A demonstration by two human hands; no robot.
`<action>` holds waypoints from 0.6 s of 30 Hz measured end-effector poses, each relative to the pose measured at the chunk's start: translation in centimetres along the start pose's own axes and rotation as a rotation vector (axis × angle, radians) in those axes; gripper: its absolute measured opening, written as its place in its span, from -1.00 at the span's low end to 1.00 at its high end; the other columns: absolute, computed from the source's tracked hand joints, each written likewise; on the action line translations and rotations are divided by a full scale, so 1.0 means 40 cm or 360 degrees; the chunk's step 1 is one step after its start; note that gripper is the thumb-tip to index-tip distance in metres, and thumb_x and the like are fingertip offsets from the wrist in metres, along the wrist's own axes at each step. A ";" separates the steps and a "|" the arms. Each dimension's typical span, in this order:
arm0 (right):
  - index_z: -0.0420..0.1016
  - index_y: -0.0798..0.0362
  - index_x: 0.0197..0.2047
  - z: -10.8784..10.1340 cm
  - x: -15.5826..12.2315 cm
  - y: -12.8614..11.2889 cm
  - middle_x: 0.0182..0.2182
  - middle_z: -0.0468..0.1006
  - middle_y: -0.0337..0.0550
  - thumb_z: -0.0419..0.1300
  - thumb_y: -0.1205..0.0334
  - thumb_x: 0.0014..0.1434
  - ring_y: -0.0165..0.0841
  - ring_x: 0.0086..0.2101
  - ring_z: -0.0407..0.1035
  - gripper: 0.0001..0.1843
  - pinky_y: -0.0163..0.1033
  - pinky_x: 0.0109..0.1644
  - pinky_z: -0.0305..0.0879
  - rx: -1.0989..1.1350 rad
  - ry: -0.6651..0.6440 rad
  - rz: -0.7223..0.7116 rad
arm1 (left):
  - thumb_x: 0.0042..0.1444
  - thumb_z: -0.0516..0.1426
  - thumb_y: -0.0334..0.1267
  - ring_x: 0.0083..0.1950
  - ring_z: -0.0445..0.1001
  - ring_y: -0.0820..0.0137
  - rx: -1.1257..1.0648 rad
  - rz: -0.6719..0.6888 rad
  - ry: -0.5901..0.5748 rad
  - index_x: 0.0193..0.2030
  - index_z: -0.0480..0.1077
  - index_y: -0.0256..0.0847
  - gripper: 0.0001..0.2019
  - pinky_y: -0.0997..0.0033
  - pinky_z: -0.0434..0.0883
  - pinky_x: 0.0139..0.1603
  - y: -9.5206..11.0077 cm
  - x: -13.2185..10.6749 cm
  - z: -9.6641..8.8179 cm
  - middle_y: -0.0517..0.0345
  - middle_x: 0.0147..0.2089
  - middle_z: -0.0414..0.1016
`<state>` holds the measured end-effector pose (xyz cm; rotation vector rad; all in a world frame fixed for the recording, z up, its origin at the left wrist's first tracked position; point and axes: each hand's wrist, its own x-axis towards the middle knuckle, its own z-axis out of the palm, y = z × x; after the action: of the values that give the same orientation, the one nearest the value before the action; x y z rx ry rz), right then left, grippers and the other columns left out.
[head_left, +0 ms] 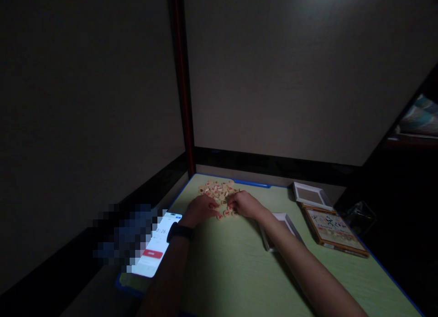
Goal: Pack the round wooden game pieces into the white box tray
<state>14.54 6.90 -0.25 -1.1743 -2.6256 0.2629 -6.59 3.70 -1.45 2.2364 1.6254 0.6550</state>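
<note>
Over the green tabletop (232,267), left hand (201,209) and right hand (245,204) curl beside round pieces (215,189), grip unclear.

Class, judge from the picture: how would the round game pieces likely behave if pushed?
The game pieces look like solid discs, so they are probably stiff. Those lying flat near the right hand would likely slide rather than roll. Where they crowd together farther back, a push may make some tip.
</note>
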 end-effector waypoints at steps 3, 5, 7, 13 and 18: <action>0.54 0.09 -0.50 -0.027 -0.005 -0.001 -0.50 0.55 -0.24 0.11 0.57 -0.08 -0.43 -0.43 0.30 -0.75 -0.37 -0.31 0.08 0.0019 -0.0029 0.0002 | -0.11 0.30 -0.32 -0.14 0.55 0.25 0.0020 0.0015 -0.0013 -0.27 0.62 -0.15 -0.81 0.36 0.44 -0.08 0.004 -0.003 -0.002 0.06 -0.20 0.65; 0.56 0.09 -0.49 -0.051 -0.011 0.000 -0.51 0.55 -0.26 0.11 0.57 -0.08 -0.45 -0.45 0.31 -0.74 -0.38 -0.33 0.07 0.0037 -0.0060 0.0017 | -0.06 0.26 -0.34 -0.11 0.55 0.25 0.0036 0.0042 -0.0023 -0.29 0.61 -0.15 -0.84 0.34 0.43 -0.04 0.007 -0.007 -0.007 0.07 -0.20 0.64; 0.59 0.09 -0.46 -0.073 -0.017 0.003 -0.51 0.57 -0.26 0.11 0.58 -0.09 -0.45 -0.46 0.34 -0.72 -0.39 -0.35 0.10 0.0057 -0.0112 0.0047 | -0.04 0.23 -0.37 -0.09 0.55 0.24 0.0050 0.0048 -0.0056 -0.26 0.61 -0.15 -0.82 0.33 0.42 -0.02 0.010 -0.011 -0.010 0.06 -0.18 0.64; 0.66 0.04 -0.40 -0.125 -0.038 0.021 -0.43 0.65 -0.25 0.15 0.59 -0.10 -0.40 -0.40 0.46 -0.66 -0.40 -0.31 0.20 0.0073 -0.0231 0.0169 | -0.03 0.21 -0.45 -0.02 0.51 0.21 0.0106 0.0073 -0.0100 -0.19 0.56 -0.23 -0.77 0.29 0.39 0.04 0.012 -0.016 0.002 -0.03 -0.07 0.57; 0.67 0.11 -0.28 -0.176 -0.059 0.045 -0.48 0.64 -0.17 0.07 0.60 -0.03 -0.40 -0.47 0.47 -0.60 -0.39 -0.35 0.23 0.0058 -0.0164 0.0355 | 0.07 0.16 -0.43 -0.06 0.47 0.25 0.0177 0.0112 -0.0163 -0.27 0.47 -0.26 -0.91 0.31 0.38 0.01 0.025 -0.015 0.009 -0.04 -0.10 0.52</action>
<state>19.45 6.76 5.60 -1.4797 -2.5624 0.4221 -5.73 2.80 -1.38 2.3734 1.5757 0.4692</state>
